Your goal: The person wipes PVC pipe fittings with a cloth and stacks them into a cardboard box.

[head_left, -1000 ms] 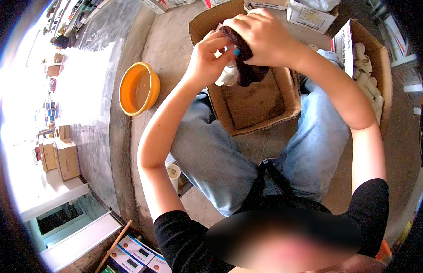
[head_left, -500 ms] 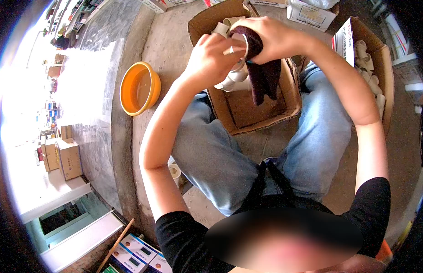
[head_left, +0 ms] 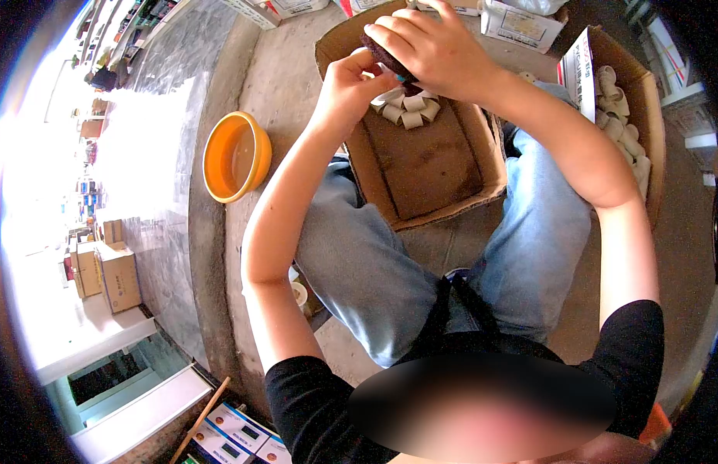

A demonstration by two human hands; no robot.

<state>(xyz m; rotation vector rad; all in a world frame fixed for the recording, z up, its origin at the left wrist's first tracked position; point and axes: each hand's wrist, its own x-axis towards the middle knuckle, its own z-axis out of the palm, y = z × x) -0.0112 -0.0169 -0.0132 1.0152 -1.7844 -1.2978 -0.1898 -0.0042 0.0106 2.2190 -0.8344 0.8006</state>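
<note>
In front of me, over the cardboard box, both hands are close together. My right hand is closed on a dark brown cloth, bunched under its fingers. Pinched against the cloth's lower side, my left hand grips a white pipe fitting, mostly hidden by the fingers and cloth. Below the hands, several white pipe fittings lie in the far part of the box.
At the right stands another cardboard box with several white fittings. A yellow basin sits on the floor to the left. Printed cartons line the back. Lower left are flat white boxes and a wooden stick.
Both hands have moved up and slightly left with the cloth. Its hanging end no longer dangles over the box, and more of the box floor and fittings show.
</note>
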